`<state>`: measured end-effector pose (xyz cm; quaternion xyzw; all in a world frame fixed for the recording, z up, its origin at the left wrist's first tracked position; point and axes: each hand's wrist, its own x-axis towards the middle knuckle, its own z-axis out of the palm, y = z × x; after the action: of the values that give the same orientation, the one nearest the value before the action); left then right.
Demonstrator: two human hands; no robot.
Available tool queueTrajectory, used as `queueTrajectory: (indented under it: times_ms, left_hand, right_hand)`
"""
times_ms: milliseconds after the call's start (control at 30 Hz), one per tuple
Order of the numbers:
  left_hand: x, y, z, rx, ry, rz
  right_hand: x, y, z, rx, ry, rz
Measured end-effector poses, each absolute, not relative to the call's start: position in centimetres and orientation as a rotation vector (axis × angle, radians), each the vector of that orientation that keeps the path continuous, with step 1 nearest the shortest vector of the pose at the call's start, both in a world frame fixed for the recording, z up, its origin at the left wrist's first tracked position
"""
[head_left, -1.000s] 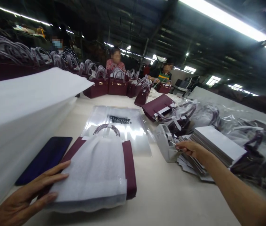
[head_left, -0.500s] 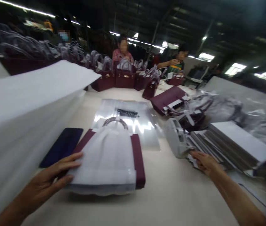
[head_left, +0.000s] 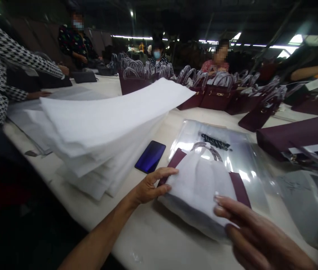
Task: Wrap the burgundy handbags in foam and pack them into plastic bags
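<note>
A maroon handbag [head_left: 240, 189] lies flat on the table, its middle wrapped in white foam sheet [head_left: 204, 176]. Its plastic-wrapped handles [head_left: 207, 148] stick out at the far end. My left hand [head_left: 153, 185] grips the bag's left side, thumb and fingers around the edge. Over the wrap's lower right part is my right hand [head_left: 249, 225], fingers bent and slightly blurred. A small, pale piece of tape [head_left: 216, 195] shows at its fingertips. Right of the bag stands a grey tape dispenser [head_left: 302, 202].
Clear printed plastic bags [head_left: 240, 157] lie beyond the handbag. A phone [head_left: 150, 156] is left of it, beside stacked white foam sheets [head_left: 105, 120]. Maroon handbags [head_left: 216, 97] line the back, with one lying [head_left: 296, 137] at right. Co-workers stand around; a checkered sleeve [head_left: 26, 45] reaches in at left.
My right hand has moved from the tape dispenser to the wrapped handbag. My left hand stays on the bag's side. The view has swung left, showing more of the foam stack and co-workers.
</note>
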<state>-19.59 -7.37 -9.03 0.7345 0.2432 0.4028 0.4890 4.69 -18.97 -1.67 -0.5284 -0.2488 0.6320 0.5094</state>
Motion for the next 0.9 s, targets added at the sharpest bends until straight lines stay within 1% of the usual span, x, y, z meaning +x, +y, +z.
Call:
queueTrajectory:
  times_ms: [100,167,233,433,667,900]
  left_hand:
    - [-19.7,-7.4,-9.1,1.819,0.585,0.984]
    - [-19.7,-7.3,-9.2,1.863,0.533,1.024]
    - [-19.8,-7.1,-9.2,1.916,0.474,1.034]
    - [-20.1,-6.8,-8.8,2.054,0.462,0.897]
    - [-20.0,-6.7,-9.2,2.094,0.507,0.937]
    - [-19.5,-7.2,-9.0,2.048,0.599,0.96]
  right_hand:
    - [-1.2,-17.0,-0.7,-1.235,-0.578,1.709]
    - [-3.0,-16.2,-0.7,-1.235,-0.548,1.722]
    - [-3.5,-15.9,-1.2,-1.259,-0.527,1.705]
    - [-3.4,-15.9,-2.0,-1.32,-0.556,1.67]
    - [-5.0,-17.1,-2.9,-1.329,-0.49,1.539]
    - [-6.8,-18.3,-4.6,-1.236,-0.353,1.456]
